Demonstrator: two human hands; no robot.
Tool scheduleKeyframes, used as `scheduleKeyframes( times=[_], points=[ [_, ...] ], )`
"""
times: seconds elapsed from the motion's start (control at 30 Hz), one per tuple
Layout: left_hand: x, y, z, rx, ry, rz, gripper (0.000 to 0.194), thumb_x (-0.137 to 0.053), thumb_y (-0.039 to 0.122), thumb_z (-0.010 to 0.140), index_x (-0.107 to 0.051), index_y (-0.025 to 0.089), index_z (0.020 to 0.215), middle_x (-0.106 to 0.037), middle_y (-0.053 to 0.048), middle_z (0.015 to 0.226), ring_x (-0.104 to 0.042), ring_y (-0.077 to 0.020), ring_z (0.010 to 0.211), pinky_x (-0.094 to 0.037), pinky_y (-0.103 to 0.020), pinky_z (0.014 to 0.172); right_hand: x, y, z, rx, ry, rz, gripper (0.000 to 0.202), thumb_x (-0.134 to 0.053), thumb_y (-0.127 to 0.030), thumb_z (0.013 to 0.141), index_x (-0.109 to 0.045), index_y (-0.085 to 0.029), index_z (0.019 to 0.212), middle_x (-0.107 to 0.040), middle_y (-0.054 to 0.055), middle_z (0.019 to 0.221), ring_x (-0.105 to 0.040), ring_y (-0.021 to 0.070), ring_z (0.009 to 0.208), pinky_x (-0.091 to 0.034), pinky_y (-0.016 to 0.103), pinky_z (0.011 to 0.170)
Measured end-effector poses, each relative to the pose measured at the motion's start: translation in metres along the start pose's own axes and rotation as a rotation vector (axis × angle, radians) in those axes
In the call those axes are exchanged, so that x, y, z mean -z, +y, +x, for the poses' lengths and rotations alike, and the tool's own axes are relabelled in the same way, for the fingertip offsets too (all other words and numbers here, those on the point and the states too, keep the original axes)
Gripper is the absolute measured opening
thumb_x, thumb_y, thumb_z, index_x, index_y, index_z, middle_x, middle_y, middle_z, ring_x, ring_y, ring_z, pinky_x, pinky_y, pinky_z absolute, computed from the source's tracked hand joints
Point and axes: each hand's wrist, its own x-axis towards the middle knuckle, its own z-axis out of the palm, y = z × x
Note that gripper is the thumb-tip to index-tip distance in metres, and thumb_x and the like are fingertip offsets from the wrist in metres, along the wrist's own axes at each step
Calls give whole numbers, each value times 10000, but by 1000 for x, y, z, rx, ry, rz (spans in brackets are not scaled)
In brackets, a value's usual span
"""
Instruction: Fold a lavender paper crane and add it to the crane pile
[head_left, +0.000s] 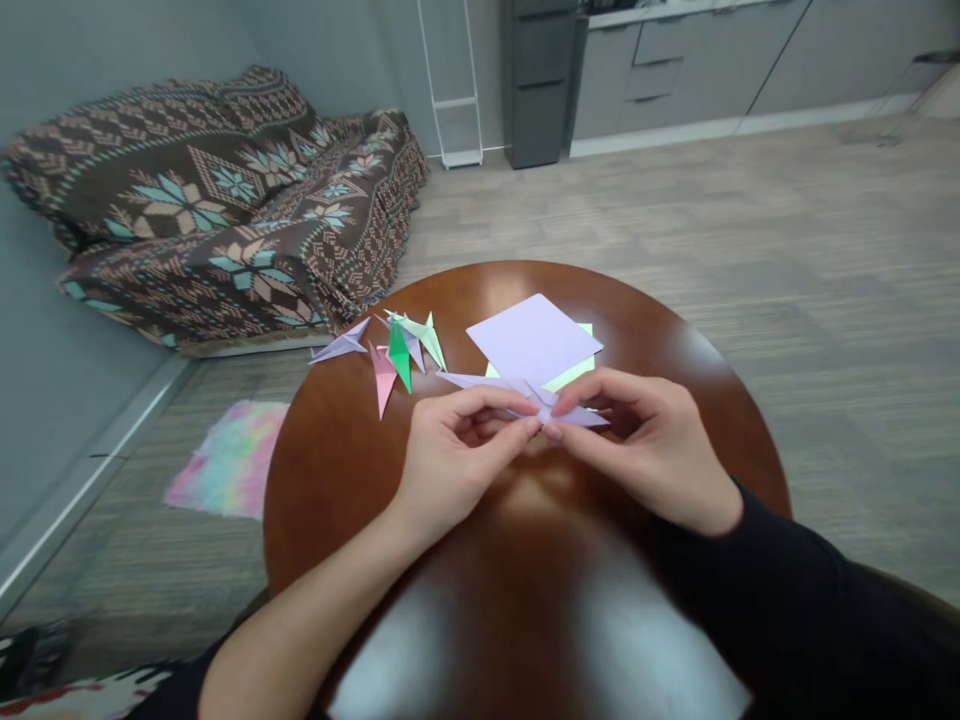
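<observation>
Far beyond the hands, to their left, stands a sofa (pixel 187 200) under a brown patterned cover, and nearer on the floor (pixel 465 225) lies a fluffy pastel rug (pixel 229 455). Left of the hands and a little beyond them, 5 folded paper figures sit grouped near the far left edge of the round brown counter (pixel 330 480): a lilac figure (pixel 343 344) outermost, then a pink figure (pixel 383 372), a dark green figure (pixel 400 352), another lilac figure (pixel 415 348) partly hidden behind it, and a pale green figure (pixel 431 340). Next comes the left hand (pixel 457 450), its thumb and index fingertips nearly closed, pinching the near middle of a folded lilac paper (pixel 480 382). That paper spans both hands over the counter, 1 long point reaching left beyond the left hand and 1 ending under the right fingers. Just beyond it lie a flat lilac sheet (pixel 534 340), turned cornerwise, and light green paper (pixel 570 375) showing beneath. The right hand (pixel 652 440) pinches the same folded lilac paper between thumb and index finger, fingertips close to the left hand's, other fingers curled under.
</observation>
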Motion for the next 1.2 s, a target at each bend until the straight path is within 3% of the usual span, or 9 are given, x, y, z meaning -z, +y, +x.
scheduleKeyframes(
  times=[0.13,0.43,0.97,1.2],
  points=[
    [0,-1,0,-39,33,36,33,-796,153,769,-766,141,774,-790,-41,773,-734,-143,659,-604,-195,626,-1,-1,0,-9,0,31,116,-832,-217,767,-724,-174,770,-721,12,695,-617,127,584,-453,218,517],
    [-2,-2,-2,-109,84,28,59,-780,112,775,-738,149,757,-757,-4,731,-709,-98,633,-575,-139,598,-8,-4,-1,-206,4,464,194,-911,-261,684,-740,-175,719,-775,31,715,-747,161,653,-604,227,646],
    [-5,-2,-6,-78,111,-40,89,-774,113,790,-711,132,730,-736,-16,688,-703,-96,600,-577,-143,576,-18,-10,-4,-127,125,360,183,-903,-175,687,-721,-169,680,-771,22,686,-728,126,617,-582,175,598],
    [-6,-3,-6,-65,131,-90,102,-780,121,788,-683,151,797,-724,-6,736,-701,-111,625,-587,-188,598,-25,-12,-4,-134,197,386,268,-908,-196,683,-641,-185,705,-741,-1,678,-715,129,589,-589,197,566]
  ],
)
